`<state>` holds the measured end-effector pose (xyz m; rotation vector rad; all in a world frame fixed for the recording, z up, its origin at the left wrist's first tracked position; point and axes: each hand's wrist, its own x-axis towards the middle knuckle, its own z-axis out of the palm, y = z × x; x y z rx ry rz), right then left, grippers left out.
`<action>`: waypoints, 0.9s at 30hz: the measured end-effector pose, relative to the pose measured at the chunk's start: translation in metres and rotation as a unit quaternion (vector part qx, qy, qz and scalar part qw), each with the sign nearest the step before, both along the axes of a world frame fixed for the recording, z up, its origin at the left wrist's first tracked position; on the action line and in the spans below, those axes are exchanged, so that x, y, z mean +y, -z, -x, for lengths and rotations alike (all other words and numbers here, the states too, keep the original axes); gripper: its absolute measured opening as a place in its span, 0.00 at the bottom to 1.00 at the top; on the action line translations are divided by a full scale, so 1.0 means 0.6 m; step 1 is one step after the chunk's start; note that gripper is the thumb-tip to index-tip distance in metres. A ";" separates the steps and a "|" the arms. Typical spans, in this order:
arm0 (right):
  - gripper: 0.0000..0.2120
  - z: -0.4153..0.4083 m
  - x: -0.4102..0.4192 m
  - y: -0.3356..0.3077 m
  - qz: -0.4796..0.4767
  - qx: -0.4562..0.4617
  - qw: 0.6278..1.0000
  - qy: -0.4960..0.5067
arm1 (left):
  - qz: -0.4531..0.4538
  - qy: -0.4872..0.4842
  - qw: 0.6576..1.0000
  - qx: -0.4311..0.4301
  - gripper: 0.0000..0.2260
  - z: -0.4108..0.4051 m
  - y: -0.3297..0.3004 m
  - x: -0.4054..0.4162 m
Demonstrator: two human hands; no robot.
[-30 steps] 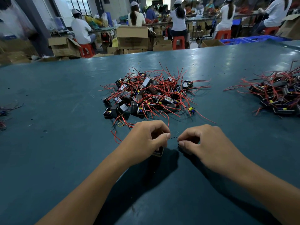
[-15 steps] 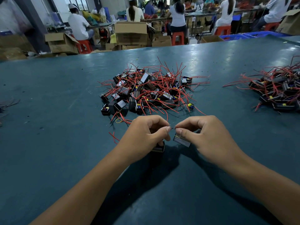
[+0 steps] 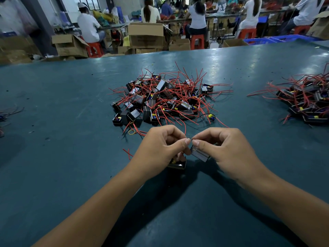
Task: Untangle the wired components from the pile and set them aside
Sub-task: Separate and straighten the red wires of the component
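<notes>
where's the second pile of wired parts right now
In the head view, the second pile lies on the teal table at the far right edge, well apart from the main pile and beyond the right hand.

Left hand and right hand each grip a black component, thumbs nearly touching, just before the tangled pile.

Dark teal surface, scuffed, glare at 12 o'clock. Main pile of black boxed components with red wires at centre; second pile at 3 o'clock; few loose wires at 9 o'clock edge
</notes>
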<state>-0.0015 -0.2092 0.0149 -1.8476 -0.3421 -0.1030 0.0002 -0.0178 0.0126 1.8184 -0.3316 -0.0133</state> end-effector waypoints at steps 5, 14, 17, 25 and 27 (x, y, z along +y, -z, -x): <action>0.05 -0.004 0.002 0.001 -0.018 0.001 1.000 0.007 | 0.026 0.009 0.999 0.026 0.02 -0.002 0.000 -0.001; 0.04 -0.002 0.004 0.001 -0.019 -0.005 1.000 0.010 | 0.039 0.003 0.999 0.033 0.03 0.003 -0.005 -0.004; 0.04 -0.001 0.004 0.001 -0.018 -0.006 1.000 0.005 | 0.042 -0.003 0.998 0.036 0.03 0.005 -0.005 -0.005; 0.05 -0.002 0.005 0.001 -0.003 -0.023 1.000 0.009 | 0.042 -0.011 0.999 0.024 0.02 0.007 0.000 -0.009; 0.06 -0.002 0.006 0.003 0.008 -0.027 0.999 0.014 | 0.046 -0.011 0.999 0.022 0.03 0.007 0.000 -0.011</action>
